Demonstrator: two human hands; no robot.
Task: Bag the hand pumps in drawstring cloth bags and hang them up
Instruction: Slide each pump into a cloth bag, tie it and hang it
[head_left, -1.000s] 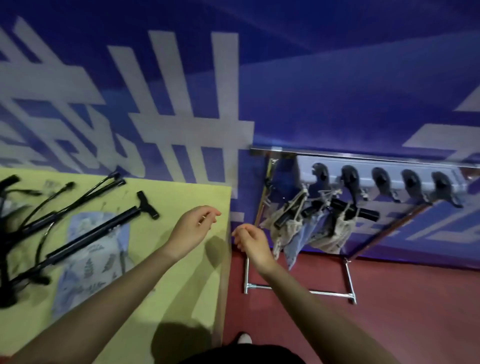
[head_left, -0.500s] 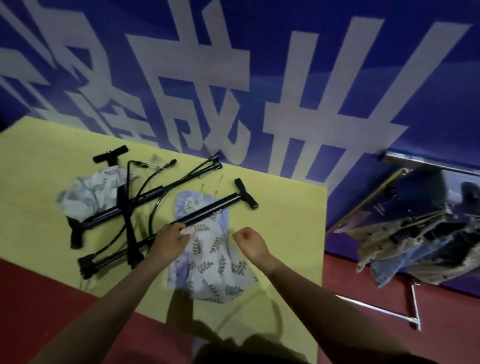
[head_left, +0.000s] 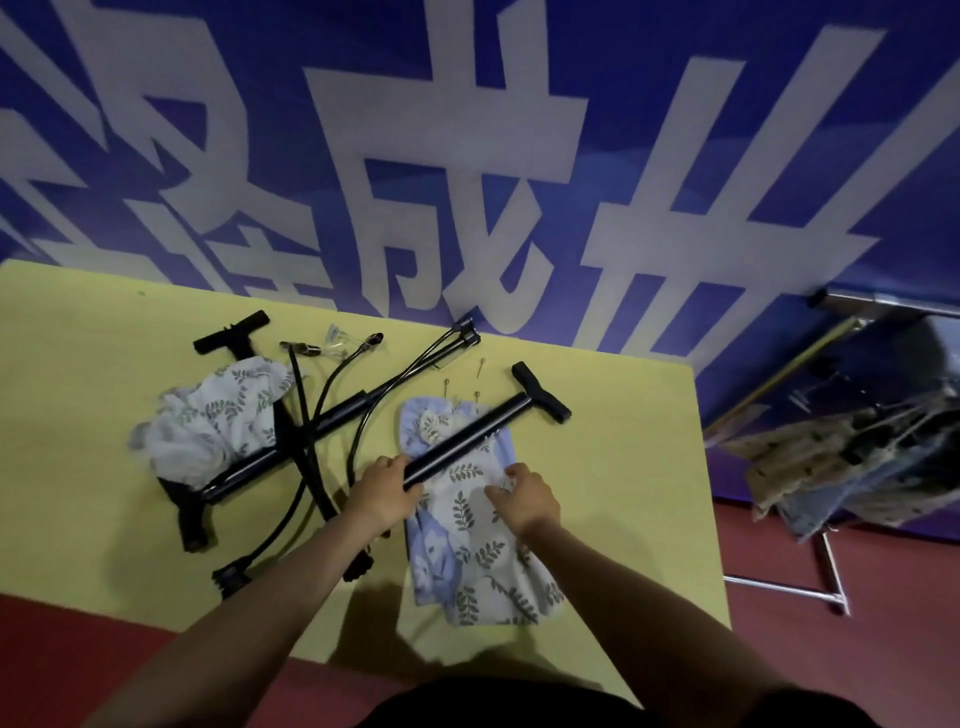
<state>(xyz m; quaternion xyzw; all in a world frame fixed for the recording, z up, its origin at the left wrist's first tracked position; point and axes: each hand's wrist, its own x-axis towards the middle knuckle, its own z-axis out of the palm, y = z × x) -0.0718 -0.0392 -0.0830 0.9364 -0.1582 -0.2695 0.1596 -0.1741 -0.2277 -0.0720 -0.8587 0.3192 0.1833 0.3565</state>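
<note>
A black hand pump (head_left: 480, 434) with a T-handle lies diagonally across a blue-and-white leaf-print cloth bag (head_left: 478, 545) on the yellow table (head_left: 634, 467). My left hand (head_left: 382, 491) grips the lower part of that pump's barrel. My right hand (head_left: 524, 496) pinches the bag's cloth just right of the pump. Further left, two more black pumps (head_left: 311, 431) lie crossed with their hoses tangled, and a second leaf-print bag (head_left: 208, 421) is crumpled against them.
A metal rack (head_left: 831, 582) stands on the red floor at the right, with filled cloth bags (head_left: 852, 467) hanging from it. A blue wall with large white characters (head_left: 467, 156) runs behind the table. Small needle adapters (head_left: 480, 366) lie near the pump handle.
The view swung left from the rack to the table. My left hand closed round the pump's barrel and my right hand took hold of the bag's cloth.
</note>
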